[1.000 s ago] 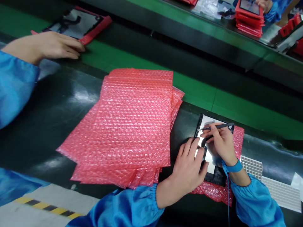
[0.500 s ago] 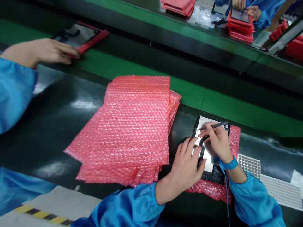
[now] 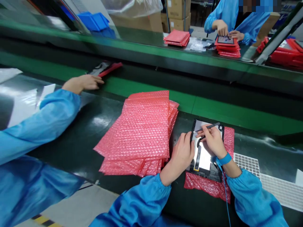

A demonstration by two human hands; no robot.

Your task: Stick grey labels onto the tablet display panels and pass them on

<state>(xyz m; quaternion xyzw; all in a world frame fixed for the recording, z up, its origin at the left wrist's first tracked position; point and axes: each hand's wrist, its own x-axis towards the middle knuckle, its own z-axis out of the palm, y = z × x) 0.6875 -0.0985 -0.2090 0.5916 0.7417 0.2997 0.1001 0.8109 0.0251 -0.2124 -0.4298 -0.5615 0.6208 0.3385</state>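
Green belt (image 3: 210,110) crosses room at slant. Near side of belt: dark bench (image 3: 78,145), glossy, pale light glare; farther out that side, grey floor (image 3: 94,201), yellow-black tape (image 3: 47,219). Beyond belt: far bench (image 3: 142,49), green-edged; blue bin (image 3: 93,21), slanted post (image 3: 279,36). Farthest from belt: brown boxes (image 3: 178,9).

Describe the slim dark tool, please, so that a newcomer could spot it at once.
Find the big red bubble-wrap stack, then the flat device to its right. Over that, the right hand holds the slim dark tool; unlike the black strip on the device, it is gripped.
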